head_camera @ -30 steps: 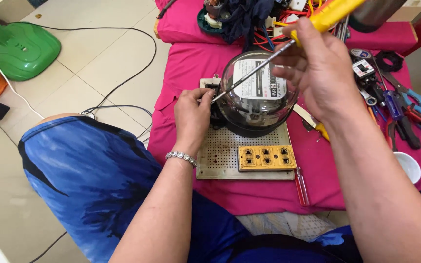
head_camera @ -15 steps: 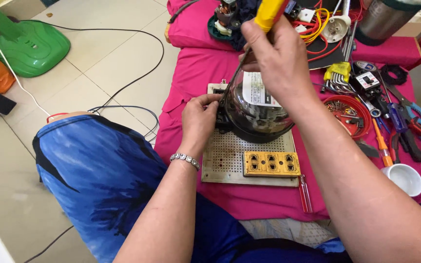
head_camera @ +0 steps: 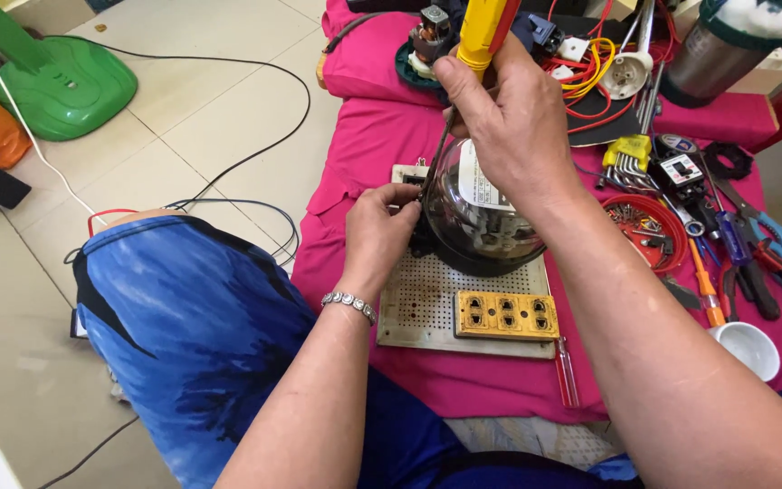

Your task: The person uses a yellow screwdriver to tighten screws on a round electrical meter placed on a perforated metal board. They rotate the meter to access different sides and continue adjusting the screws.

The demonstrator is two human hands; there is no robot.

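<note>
1. The right hand [head_camera: 509,127] is wrapped fully closed around the yellow handle of a screwdriver [head_camera: 481,32]. Its dark shaft slants down and to the left, toward the upper left edge of the domed meter [head_camera: 481,226].
2. The left hand [head_camera: 377,235] sits at the meter's left side with its fingers curled in. They pinch or steady something at the rim, right where the tip comes down; the fingers hide what it is, so I cannot tell whether it is a screw or just the casing.
3. From where I stand this looks like work on a fastener at the meter's edge. The next move would want the tip kept seated and the dome kept from rocking.
4. The meter is a clear glass dome over a dark body. It rests on a pale perforated board [head_camera: 418,308], which lies on the pink cloth [head_camera: 364,145].
5. A white rectangular label [head_camera: 480,186] shows inside the dome, near the right wrist.
6. At the board's near edge is a yellow socket strip [head_camera: 506,314] with three outlets.
7. To the right lie a red round tray [head_camera: 658,235] of small screws, a yellow holder of hex keys [head_camera: 628,156], pliers and a white cup [head_camera: 753,349].
</note>
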